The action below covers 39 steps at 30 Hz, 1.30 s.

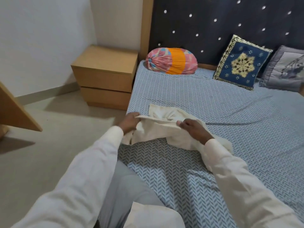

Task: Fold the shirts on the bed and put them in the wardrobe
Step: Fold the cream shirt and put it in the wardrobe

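Head view, from the left: a boxy pale-wood nightstand (105, 74), then the left hand (130, 121) and right hand (192, 130), each pinching the soft cream shirt (158, 129), limp on the herringbone-print bed (230, 129). Folding is midway, I'd say; next, lay that raised edge flat and square.

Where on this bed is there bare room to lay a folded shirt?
The open sheet between the cream shirt and the blue cushion is free, and so is the near stretch below the shirt. Along the headboard it is crowded: bolster, blue cushion and grey cushion.
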Tool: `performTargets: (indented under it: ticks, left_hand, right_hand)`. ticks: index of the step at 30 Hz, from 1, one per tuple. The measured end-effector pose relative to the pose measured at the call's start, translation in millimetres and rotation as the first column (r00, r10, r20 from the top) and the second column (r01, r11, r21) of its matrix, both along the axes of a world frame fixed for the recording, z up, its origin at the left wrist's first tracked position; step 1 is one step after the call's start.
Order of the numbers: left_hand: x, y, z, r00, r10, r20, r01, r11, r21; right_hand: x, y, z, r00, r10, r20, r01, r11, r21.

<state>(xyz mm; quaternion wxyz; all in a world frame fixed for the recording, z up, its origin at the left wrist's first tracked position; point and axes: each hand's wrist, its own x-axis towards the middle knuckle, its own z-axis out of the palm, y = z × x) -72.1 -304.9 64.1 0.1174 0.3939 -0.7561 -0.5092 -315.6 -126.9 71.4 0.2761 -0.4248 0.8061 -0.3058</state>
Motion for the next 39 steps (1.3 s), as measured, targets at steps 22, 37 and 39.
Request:
performTargets:
  ticks: [22, 37, 39]
  left_hand:
    - [0, 87, -73, 0.969, -0.165, 0.184, 0.127, 0.972, 0.199]
    - [-8, 98, -59, 0.966, 0.143, -0.215, -0.085, 0.962, 0.258]
    - [-16, 112, -46, 0.941, 0.035, -0.337, 0.139, 0.867, 0.478]
  right_hand:
    - [45, 19, -85, 0.976, 0.176, -0.126, -0.123, 0.931, 0.344]
    - [46, 12, -38, 0.928, -0.154, 0.339, 0.211, 0.968, -0.138]
    - [58, 3, -29, 0.942, -0.056, 0.332, 0.114, 0.981, -0.158]
